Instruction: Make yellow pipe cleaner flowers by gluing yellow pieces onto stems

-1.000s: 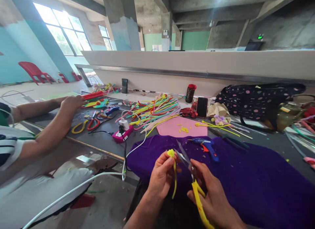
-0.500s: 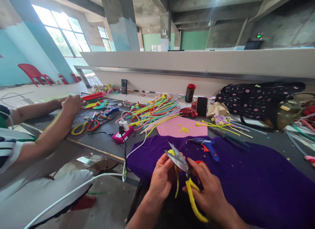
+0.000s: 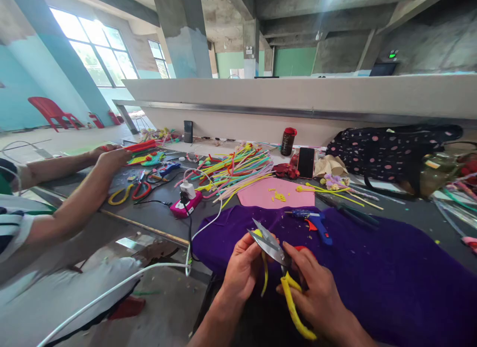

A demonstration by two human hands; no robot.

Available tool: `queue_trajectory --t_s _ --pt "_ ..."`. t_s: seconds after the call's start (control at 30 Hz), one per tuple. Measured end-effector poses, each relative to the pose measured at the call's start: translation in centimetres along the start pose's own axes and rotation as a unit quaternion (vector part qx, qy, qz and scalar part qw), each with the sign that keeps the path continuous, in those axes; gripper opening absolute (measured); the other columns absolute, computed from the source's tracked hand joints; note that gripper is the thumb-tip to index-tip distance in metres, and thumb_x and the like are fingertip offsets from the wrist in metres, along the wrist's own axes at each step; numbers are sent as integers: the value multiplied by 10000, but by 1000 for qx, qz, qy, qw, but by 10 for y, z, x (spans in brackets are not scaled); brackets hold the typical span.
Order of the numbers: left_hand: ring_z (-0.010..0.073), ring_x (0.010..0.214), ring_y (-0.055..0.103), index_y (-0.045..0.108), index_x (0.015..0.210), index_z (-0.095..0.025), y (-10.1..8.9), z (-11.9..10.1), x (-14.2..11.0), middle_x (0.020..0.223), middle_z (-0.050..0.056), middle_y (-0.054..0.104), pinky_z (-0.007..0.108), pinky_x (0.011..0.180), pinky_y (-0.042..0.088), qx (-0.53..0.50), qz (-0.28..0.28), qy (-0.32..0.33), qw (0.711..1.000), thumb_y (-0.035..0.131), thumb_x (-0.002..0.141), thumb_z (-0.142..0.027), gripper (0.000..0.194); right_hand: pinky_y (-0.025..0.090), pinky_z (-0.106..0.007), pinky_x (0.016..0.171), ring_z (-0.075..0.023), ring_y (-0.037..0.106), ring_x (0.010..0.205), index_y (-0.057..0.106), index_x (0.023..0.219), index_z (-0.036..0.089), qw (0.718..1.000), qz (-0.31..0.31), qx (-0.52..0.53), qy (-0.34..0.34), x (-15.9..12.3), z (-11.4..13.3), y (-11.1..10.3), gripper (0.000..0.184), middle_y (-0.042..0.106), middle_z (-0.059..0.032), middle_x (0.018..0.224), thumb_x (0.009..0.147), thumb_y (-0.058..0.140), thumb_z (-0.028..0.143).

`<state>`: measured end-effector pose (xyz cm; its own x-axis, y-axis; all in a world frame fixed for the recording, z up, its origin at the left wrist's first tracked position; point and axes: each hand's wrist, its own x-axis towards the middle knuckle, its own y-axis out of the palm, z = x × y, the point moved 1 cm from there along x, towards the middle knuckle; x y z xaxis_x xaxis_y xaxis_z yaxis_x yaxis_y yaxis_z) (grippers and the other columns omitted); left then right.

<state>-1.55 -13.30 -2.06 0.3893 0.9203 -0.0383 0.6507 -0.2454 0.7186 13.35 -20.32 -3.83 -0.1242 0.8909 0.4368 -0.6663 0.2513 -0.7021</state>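
Between the fingers of my left hand (image 3: 242, 267) is a yellow fuzzy pipe cleaner (image 3: 265, 275), its tail hanging down and its bunched upper end partly behind the blades. My right hand (image 3: 318, 282) grips a pair of scissors (image 3: 274, 247) with one red and one yellow-wrapped handle. The blades are slightly parted and lie across the yellow piece by my left fingertips. Below both hands spreads a purple cloth (image 3: 357, 267). A blue glue gun (image 3: 316, 225) rests on it just beyond my right hand.
Yellow scraps lie on a pink sheet (image 3: 253, 194). Behind it is a heap of coloured pipe cleaners (image 3: 238, 170). A pink power strip (image 3: 185, 205) with cables sits left of the cloth. A phone (image 3: 305, 163) and bottle (image 3: 288, 141) stand behind. Another person's arms (image 3: 74, 198) work at left.
The scissor blades have drawn slightly closer together at the yellow pipe cleaner. At left, the other person's hands have shifted over the red strips.
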Motion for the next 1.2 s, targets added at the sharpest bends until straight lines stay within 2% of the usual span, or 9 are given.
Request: queue_trajectory --t_s 0.37,0.6,0.73,0.83,0.93,1.07,1.2 --pt "143 656 610 667 830 -149 2 2 -1 750 40 673 218 599 450 15 -16 5 1000 684 650 -218 193 488 -305 646 -198 563 803 287 1328 224 1000 -2 -22 -9 -4 -7 3 634 527 -78 977 770 580 296" --pt "88 553 560 655 807 -163 -4 4 0 667 -3 634 200 561 446 15 -22 13 1000 661 681 -187 128 481 -296 610 -194 569 774 299 1326 227 999 -6 -44 -13 -5 -13 3 633 541 -81 966 768 583 314" --pt "93 568 563 640 808 -150 -6 2 0 697 6 624 206 551 453 20 -27 11 999 648 695 -180 117 471 -257 587 -155 555 680 358 1283 230 999 -7 23 22 -5 -7 -1 585 550 -36 842 747 591 256" --pt "121 602 571 624 777 -125 -2 -3 -2 687 32 609 196 492 439 32 -2 9 999 606 735 -207 94 480 -233 652 -144 566 735 348 1267 228 991 1 117 69 -4 -1 -9 561 563 -27 883 746 555 211" --pt "116 574 559 605 755 -126 2 -7 -4 656 26 584 177 432 413 26 13 -8 1000 562 769 -211 97 479 -213 651 -136 570 741 310 1280 220 984 9 158 80 -3 5 -15 564 574 -18 873 754 511 189" --pt "121 561 558 593 751 -129 4 -6 -3 663 28 582 179 402 411 -5 27 -22 999 551 772 -212 95 475 -220 621 -128 554 674 320 1276 224 988 13 134 76 -3 9 -14 592 564 -6 835 725 535 194" --pt "110 539 559 604 796 -136 1 -1 -1 686 19 604 194 430 439 -23 20 -19 999 571 757 -192 77 471 -277 670 -156 546 729 334 1260 235 994 21 73 75 -1 13 -9 617 540 -20 899 692 571 194"
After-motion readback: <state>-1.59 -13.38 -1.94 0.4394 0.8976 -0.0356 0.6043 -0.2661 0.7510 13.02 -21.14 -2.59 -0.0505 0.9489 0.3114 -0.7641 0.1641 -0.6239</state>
